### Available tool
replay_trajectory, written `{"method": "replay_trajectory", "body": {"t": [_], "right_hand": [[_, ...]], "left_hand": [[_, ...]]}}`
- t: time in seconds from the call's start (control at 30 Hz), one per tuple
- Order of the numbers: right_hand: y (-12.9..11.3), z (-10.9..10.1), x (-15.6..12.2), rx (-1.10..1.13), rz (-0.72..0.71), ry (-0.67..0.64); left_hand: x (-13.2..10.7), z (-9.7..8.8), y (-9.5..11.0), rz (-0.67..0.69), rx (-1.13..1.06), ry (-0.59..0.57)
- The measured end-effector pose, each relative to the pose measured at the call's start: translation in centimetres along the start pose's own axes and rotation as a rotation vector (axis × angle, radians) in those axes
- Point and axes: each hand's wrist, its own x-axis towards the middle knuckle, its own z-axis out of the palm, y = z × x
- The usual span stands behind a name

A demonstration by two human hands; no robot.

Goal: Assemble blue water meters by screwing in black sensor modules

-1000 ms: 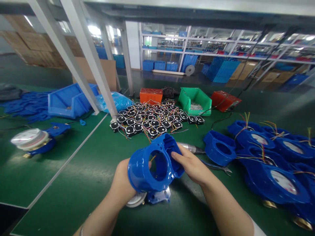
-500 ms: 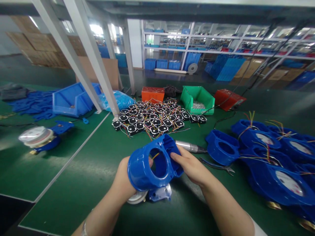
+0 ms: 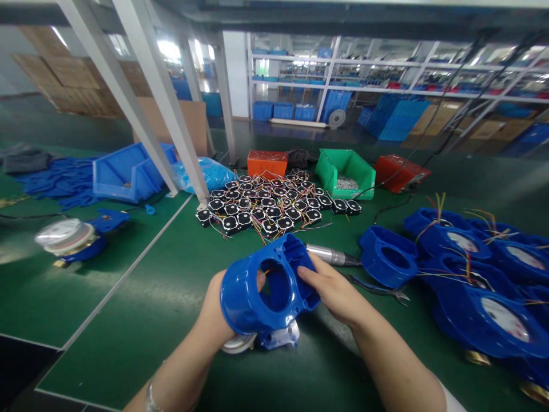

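Observation:
A blue plastic meter housing (image 3: 242, 297) with a round opening is held tilted above the bench between both hands. My left hand (image 3: 213, 309) reaches into it from the left and grips it; most of its fingers are hidden, but a fingertip and a bit of yellow wire show through the opening. On the right, my right hand (image 3: 330, 289) is closed on the housing's box-shaped end, thumb over the rim. Beneath it, partly covered, lies a water meter (image 3: 238, 343) with a blue flat bracket (image 3: 278, 336).
Beyond are several wired black modules (image 3: 268, 209) and a green bin (image 3: 346, 171). To the right lie an electric screwdriver (image 3: 330, 255), pliers (image 3: 380, 290), another blue housing (image 3: 388, 257) and several assembled meters (image 3: 493, 315). A meter (image 3: 66, 237) sits left.
Both hands stay around the housing, which has shifted very slightly left. Less of the yellow wire shows through the opening.

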Motion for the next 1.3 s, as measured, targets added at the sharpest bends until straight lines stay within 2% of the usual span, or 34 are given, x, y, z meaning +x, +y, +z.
{"method": "replay_trajectory", "body": {"t": [0.3, 0.63, 0.8, 0.87, 1.0, 1.07, 1.1, 1.13, 1.23, 1.27, 1.3], "right_hand": [[0.0, 0.3, 0.1, -0.001, 0.037, -0.001], [0.4, 0.4, 0.2, 0.004, 0.072, 0.021], [1.0, 0.6, 0.4, -0.040, 0.038, 0.030], [1.2, 0.7, 0.4, -0.032, 0.046, 0.041], [1.3, 0.7, 0.6, 0.029, 0.075, 0.055], [1.3, 0.7, 0.5, 0.027, 0.084, 0.052], [1.2, 0.7, 0.5, 0.014, 0.082, 0.046], [1.2, 0.7, 0.4, -0.007, 0.075, 0.036], [0.7, 0.8, 0.2, -0.097, 0.030, -0.005], [0.5, 0.8, 0.1, -0.128, 0.012, -0.021], [0.3, 0.9, -0.1, -0.161, -0.003, -0.035]], "left_hand": [[-0.1, 0.1, 0.7, -0.024, 0.035, 0.053], [0.2, 0.1, 0.7, -0.035, 0.079, 0.039], [0.4, 0.3, 0.8, -0.047, 0.003, 0.039], [0.6, 0.0, 0.6, -0.060, -0.041, 0.002], [1.1, -1.5, -0.2, -0.063, -0.110, -0.214], [1.4, -2.4, -0.5, -0.076, -0.089, -0.275], [1.6, -2.8, -0.7, -0.103, -0.097, -0.253], [1.7, -3.2, -0.7, -0.142, -0.140, -0.180], [1.4, -3.8, -0.5, -0.212, -0.418, 0.126], [1.1, -3.8, -0.4, -0.205, -0.492, 0.187], [0.6, -3.8, -0.1, -0.190, -0.523, 0.193]]}}
